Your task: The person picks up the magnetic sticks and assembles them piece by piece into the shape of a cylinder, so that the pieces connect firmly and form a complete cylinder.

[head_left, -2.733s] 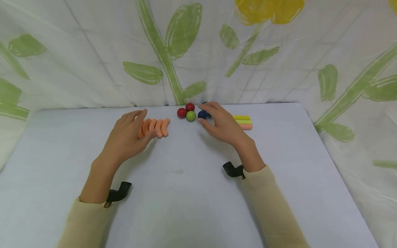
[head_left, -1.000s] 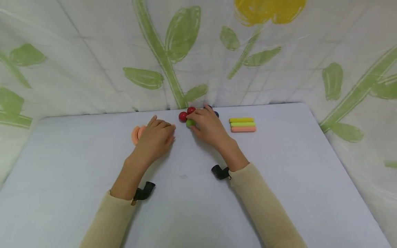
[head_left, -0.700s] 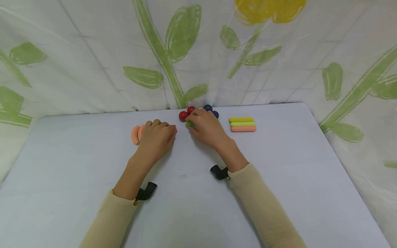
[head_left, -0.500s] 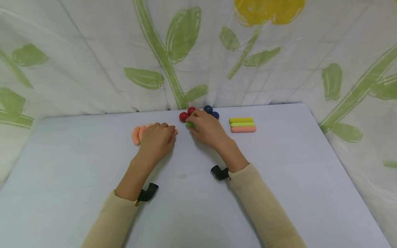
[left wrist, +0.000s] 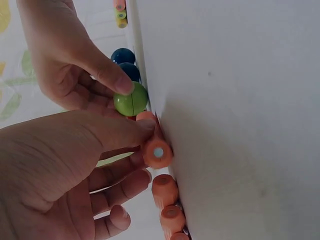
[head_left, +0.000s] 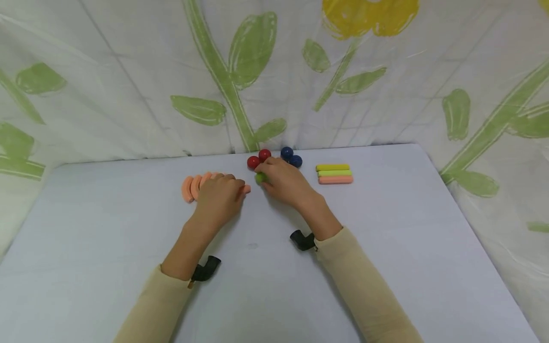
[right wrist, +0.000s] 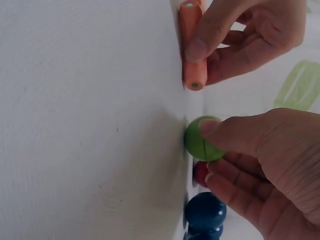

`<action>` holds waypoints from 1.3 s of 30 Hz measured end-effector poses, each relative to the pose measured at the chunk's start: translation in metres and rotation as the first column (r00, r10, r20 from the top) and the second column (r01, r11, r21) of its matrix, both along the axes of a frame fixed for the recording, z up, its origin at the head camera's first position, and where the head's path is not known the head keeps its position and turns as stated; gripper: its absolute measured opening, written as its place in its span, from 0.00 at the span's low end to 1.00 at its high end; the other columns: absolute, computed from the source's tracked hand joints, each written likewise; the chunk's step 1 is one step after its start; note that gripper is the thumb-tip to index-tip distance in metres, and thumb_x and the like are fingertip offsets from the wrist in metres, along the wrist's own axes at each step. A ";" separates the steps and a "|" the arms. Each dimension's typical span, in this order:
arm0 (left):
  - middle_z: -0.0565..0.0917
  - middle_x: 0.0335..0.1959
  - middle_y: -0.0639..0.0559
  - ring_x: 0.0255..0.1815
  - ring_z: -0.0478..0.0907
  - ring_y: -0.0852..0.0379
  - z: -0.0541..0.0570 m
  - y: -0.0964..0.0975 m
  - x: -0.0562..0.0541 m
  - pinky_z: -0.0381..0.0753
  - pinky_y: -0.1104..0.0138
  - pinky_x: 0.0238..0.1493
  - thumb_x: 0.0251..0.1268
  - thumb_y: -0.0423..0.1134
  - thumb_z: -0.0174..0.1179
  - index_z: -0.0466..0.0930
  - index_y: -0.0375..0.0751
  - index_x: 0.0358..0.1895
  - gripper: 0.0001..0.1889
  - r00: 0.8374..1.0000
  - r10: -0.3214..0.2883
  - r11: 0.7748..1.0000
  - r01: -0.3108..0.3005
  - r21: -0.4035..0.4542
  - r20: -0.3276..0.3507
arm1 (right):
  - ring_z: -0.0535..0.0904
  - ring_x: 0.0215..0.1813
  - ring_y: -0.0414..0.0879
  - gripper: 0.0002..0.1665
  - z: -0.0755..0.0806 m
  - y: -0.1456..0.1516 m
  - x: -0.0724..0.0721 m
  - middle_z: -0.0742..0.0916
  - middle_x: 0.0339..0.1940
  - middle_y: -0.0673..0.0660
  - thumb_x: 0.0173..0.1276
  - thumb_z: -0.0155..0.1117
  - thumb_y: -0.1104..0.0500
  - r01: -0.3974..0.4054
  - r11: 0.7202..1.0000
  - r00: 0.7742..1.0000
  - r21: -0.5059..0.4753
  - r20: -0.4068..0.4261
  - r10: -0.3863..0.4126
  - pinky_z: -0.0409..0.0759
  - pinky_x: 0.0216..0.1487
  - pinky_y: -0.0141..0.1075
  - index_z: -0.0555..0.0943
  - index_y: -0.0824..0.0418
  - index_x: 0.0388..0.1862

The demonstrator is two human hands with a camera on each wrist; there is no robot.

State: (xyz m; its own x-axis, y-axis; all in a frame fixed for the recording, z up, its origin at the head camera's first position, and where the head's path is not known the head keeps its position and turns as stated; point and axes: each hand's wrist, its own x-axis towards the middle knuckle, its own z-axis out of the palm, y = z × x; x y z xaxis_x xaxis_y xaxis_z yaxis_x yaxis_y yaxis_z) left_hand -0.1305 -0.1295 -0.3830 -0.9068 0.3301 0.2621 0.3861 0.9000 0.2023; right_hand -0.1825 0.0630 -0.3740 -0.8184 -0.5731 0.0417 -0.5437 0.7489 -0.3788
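Note:
My left hand [head_left: 219,199] pinches a curved orange piece [right wrist: 194,72] between thumb and fingers; in the head view only its end shows. The remaining orange pieces [head_left: 187,189] lie side by side in a row, partly hidden under that hand. My right hand [head_left: 285,182] pinches a green ball [head_left: 260,178], with the thumb on its near side in the right wrist view. Just behind the green ball are two red balls [head_left: 253,162]. Two dark blue balls [head_left: 295,161] sit beyond the right hand. A small gap separates the green ball from the held orange piece.
To the right, three straight sticks lie stacked side by side: yellow [head_left: 332,167], lime [head_left: 334,173] and salmon [head_left: 336,180]. The white table [head_left: 253,286] ends at the back against a hanging cloth [head_left: 137,95] painted with flowers.
My left hand has moved right and gripped the end orange piece, bringing it right and nearer. My right hand has gone from the blue balls to the green ball and drawn it slightly nearer.

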 end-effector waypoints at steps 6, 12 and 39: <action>0.86 0.29 0.43 0.35 0.83 0.43 0.006 0.003 0.007 0.81 0.54 0.38 0.72 0.34 0.66 0.88 0.36 0.33 0.08 0.997 -0.007 0.999 0.005 0.036 0.073 | 0.84 0.64 0.52 0.22 0.000 0.000 0.000 0.86 0.63 0.58 0.75 0.69 0.61 -0.030 0.999 0.998 -0.019 0.046 0.031 0.81 0.69 0.44 0.83 0.60 0.66; 0.87 0.30 0.46 0.35 0.82 0.51 0.016 -0.001 0.013 0.80 0.59 0.36 0.78 0.41 0.63 0.90 0.38 0.40 0.12 0.963 -0.009 0.970 -0.057 0.237 0.270 | 0.83 0.66 0.52 0.23 0.003 0.001 -0.002 0.85 0.66 0.58 0.76 0.69 0.59 -0.061 0.990 0.997 -0.130 0.037 0.067 0.80 0.70 0.45 0.82 0.60 0.68; 0.92 0.33 0.55 0.27 0.80 0.58 0.008 -0.007 0.055 0.75 0.64 0.34 0.73 0.49 0.63 0.87 0.40 0.55 0.18 0.789 0.080 0.860 -0.363 0.358 0.609 | 0.87 0.60 0.50 0.21 -0.026 0.016 0.031 0.89 0.60 0.59 0.71 0.73 0.64 -0.004 0.874 0.905 -0.486 0.369 0.210 0.86 0.58 0.30 0.84 0.63 0.62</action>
State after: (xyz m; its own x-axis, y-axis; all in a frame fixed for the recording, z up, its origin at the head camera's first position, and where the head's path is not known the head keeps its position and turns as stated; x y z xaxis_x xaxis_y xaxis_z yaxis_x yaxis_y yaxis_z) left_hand -0.0751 -0.1365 -0.3745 -0.9653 0.0796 -0.2488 -0.1225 0.7032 0.7003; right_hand -0.1511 0.0794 -0.3997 -0.7563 -0.6541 0.0094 -0.3347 0.3745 -0.8647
